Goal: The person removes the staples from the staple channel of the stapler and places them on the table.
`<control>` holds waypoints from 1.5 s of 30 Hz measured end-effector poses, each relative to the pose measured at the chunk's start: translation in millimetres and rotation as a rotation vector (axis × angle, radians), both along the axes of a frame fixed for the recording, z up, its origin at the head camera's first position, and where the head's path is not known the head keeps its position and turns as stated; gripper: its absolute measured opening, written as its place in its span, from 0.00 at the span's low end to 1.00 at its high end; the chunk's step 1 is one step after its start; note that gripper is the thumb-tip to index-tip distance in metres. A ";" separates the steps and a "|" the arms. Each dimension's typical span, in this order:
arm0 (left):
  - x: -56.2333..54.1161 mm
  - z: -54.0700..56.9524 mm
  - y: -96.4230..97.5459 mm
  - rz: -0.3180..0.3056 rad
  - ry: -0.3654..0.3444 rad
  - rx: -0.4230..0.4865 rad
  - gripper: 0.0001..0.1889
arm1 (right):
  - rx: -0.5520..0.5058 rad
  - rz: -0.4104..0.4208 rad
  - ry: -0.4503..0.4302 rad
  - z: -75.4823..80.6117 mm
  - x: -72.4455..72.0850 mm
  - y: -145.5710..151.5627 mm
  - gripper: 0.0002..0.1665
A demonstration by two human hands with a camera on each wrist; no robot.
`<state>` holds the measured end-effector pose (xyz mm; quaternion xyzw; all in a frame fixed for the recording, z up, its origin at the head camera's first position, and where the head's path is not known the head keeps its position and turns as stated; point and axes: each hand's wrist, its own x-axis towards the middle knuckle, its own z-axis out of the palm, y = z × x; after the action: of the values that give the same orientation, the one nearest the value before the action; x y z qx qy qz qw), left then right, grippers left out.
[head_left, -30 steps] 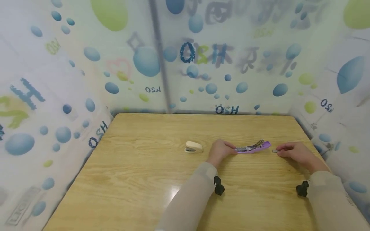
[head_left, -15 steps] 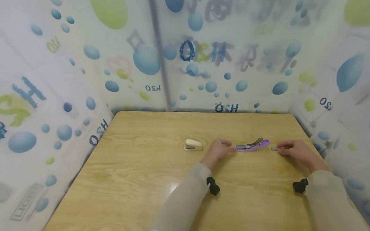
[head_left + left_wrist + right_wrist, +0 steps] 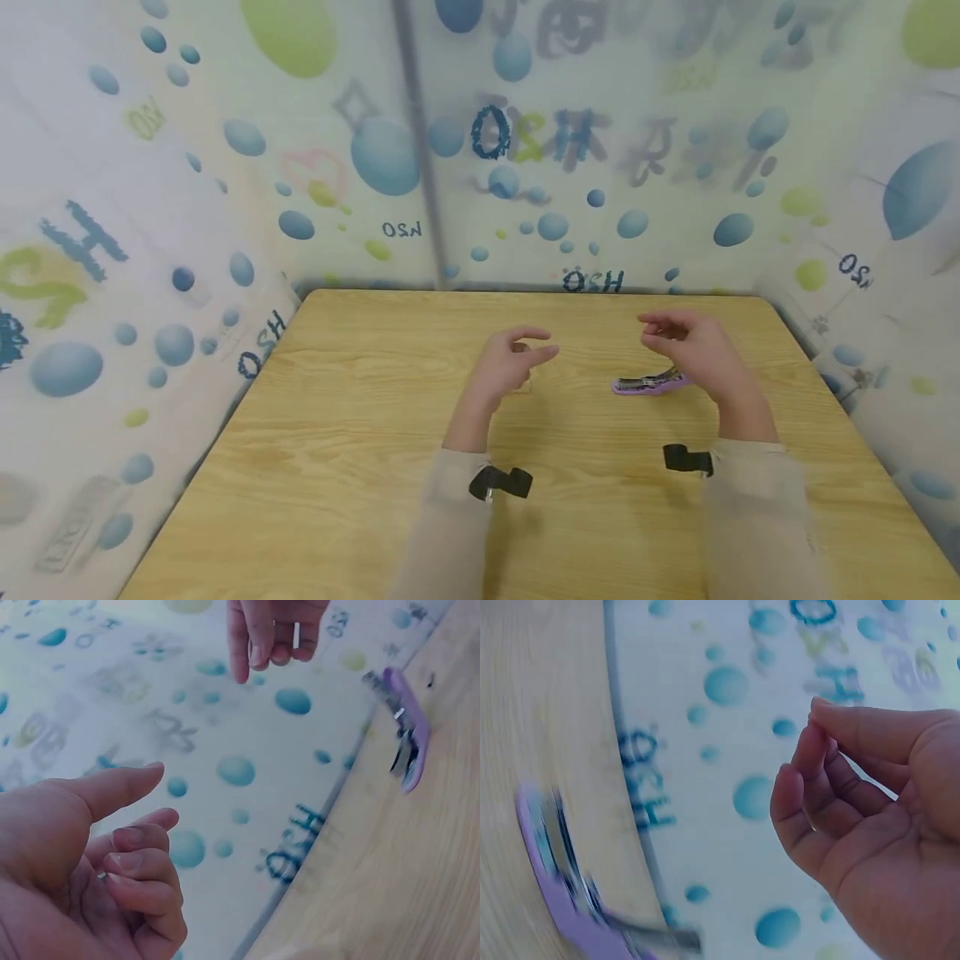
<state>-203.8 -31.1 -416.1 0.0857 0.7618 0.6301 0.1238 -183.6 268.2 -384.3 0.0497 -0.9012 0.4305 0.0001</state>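
Observation:
A purple stapler [image 3: 647, 385] lies on the table, its top part raised and its metal inside showing. My right hand [image 3: 693, 350] is over its right end and hides part of it. In the right wrist view that hand's thumb and index fingertip come together, with no object showing between them. My left hand [image 3: 501, 367] is in the air with thumb and index finger reaching out and the other fingers loosely curled. It covers most of a small cream stapler [image 3: 528, 387] behind it. A small dark piece [image 3: 431, 679] lies on the table beside the purple stapler.
The wooden table [image 3: 337, 417] ends at a patterned curtain wall [image 3: 480, 200] at the back and on both sides. Black wrist bands with cameras sit on both sleeves.
My right hand has released the small grey piece and moved up and left over the stapler. My left hand has left the purple stapler and moved left, in front of the cream one.

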 end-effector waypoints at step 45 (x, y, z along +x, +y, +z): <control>-36.9 -81.4 -81.3 0.107 0.004 -0.455 0.15 | -0.004 0.113 0.072 -101.1 -35.1 -208.1 0.18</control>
<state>-240.7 -112.5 -497.5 0.0163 0.8879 0.4476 0.1046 -218.7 60.1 -485.5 0.1160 -0.8956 0.4293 0.0084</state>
